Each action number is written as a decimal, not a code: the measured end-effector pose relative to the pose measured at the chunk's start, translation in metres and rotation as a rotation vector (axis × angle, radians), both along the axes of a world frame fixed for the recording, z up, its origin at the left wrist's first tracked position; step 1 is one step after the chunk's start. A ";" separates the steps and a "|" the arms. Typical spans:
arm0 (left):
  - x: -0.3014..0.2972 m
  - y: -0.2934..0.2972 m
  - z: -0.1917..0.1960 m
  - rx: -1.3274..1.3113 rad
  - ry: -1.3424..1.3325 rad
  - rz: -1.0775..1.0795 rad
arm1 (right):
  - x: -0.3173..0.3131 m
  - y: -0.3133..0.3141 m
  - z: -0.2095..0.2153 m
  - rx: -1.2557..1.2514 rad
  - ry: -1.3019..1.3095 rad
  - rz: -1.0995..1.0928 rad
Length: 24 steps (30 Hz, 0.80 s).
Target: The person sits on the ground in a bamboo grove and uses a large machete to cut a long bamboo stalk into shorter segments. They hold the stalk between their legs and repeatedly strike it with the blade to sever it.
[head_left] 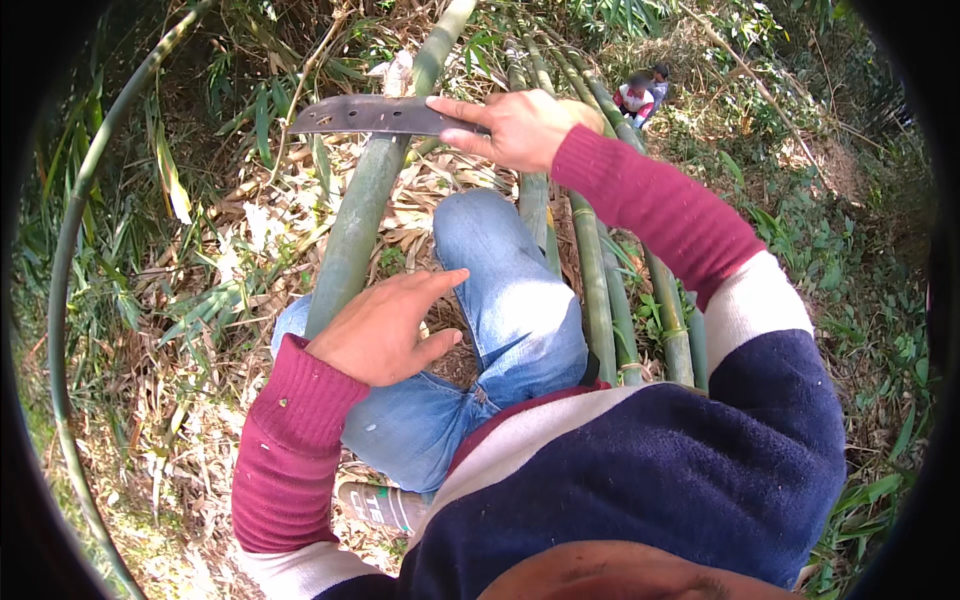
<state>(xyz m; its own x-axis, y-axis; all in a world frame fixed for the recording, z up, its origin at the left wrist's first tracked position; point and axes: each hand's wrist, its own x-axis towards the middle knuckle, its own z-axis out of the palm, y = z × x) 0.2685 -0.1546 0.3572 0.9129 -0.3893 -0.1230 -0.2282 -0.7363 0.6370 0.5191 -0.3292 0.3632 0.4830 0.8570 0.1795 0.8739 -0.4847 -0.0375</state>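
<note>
A thick green bamboo pole (352, 222) slants up from beside my left knee toward the far brush. Across its upper part lies the dark, worn blade of a machete (365, 115), which has several holes along it. My right hand (520, 130) grips the machete, index finger and thumb stretched along the blade's near end; the handle is hidden by the hand. Over the near end of the pole rests my left hand (385, 325), its thumb and index finger spread apart and the fingers straight. The hand covers that end of the pole.
Several cut bamboo poles (592, 280) lie lengthwise to the right of my bent knee (500, 250). A thin curved bamboo stem (65, 260) arches at the left. Dry leaves (265, 215) cover the ground. Two people (640, 95) are farther off at the upper right.
</note>
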 end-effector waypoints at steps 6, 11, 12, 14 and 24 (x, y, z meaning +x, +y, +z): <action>0.006 0.000 0.007 0.014 0.089 -0.016 | -0.062 -0.001 0.003 0.032 0.019 0.324; 0.007 -0.007 0.002 0.000 0.000 -0.067 | -0.022 -0.012 0.035 -0.065 -0.077 0.052; 0.007 -0.008 0.001 0.005 0.011 -0.062 | -0.016 -0.008 0.037 -0.053 -0.105 -0.008; 0.008 -0.002 -0.002 0.013 0.019 -0.031 | -0.053 0.010 0.037 -0.060 0.003 0.051; 0.018 0.002 -0.002 -0.003 -0.054 -0.025 | -0.049 0.020 0.046 -0.173 0.012 -0.011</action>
<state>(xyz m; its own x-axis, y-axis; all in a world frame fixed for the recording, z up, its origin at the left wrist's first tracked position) 0.2865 -0.1526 0.3550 0.9079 -0.4127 -0.0729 -0.2809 -0.7282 0.6252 0.4697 -0.3096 0.4095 0.4935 0.8694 0.0235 0.8686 -0.4941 0.0369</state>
